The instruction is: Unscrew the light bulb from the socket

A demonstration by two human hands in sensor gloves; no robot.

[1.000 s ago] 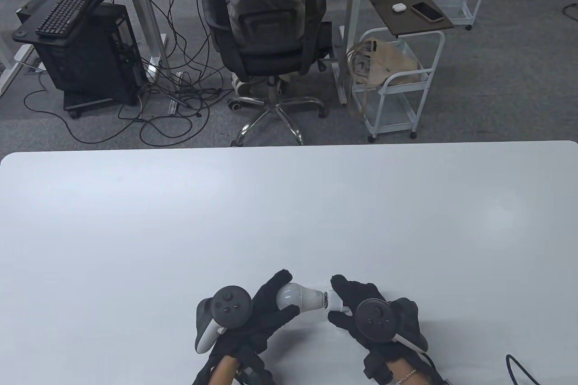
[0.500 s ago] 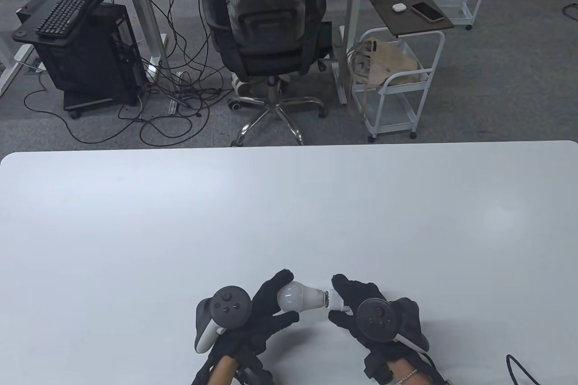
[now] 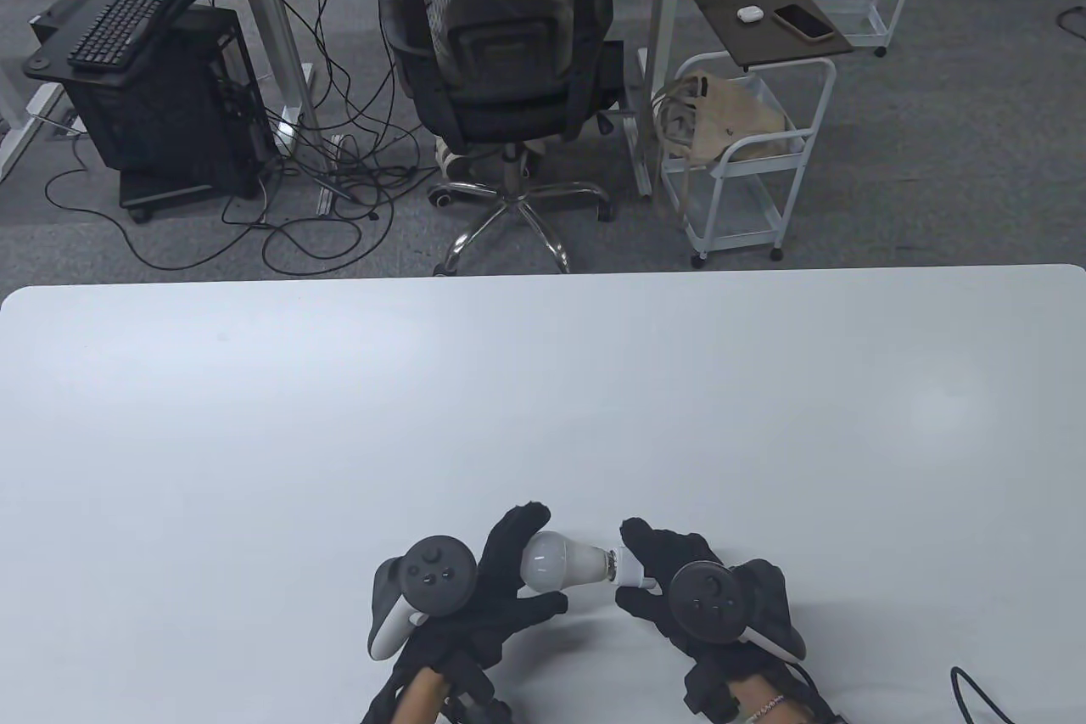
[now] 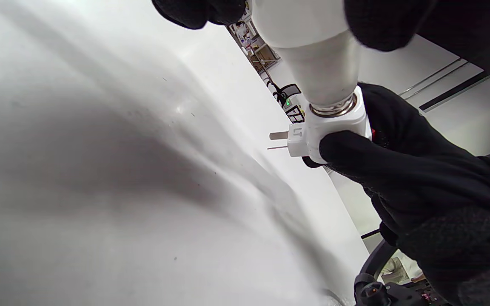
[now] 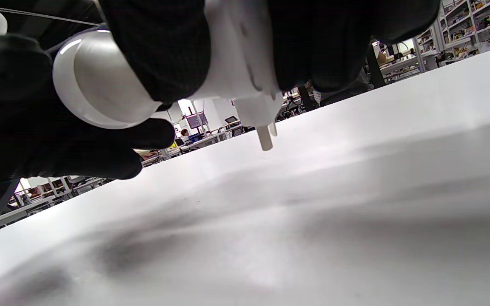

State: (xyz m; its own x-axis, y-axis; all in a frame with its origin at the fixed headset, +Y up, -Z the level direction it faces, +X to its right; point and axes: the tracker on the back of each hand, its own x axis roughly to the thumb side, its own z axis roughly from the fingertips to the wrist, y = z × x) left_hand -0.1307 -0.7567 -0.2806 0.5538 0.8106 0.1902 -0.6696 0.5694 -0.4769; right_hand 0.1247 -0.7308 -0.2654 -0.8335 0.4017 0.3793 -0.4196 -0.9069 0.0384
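A white light bulb is held level above the white table, its metal base seated in a white plug-in socket. My left hand grips the bulb's round end, fingers wrapped around it. My right hand grips the socket. In the left wrist view the bulb meets the socket, whose two plug prongs point away from it. In the right wrist view the socket and bulb sit between gloved fingers, a little above the table.
A black cable lies at the table's near right corner. Beyond the table's far edge stand an office chair and a white wire cart on the floor.
My left hand has turned slightly on the bulb, its fingers shifting around the round end. The right hand and socket have stayed where they were.
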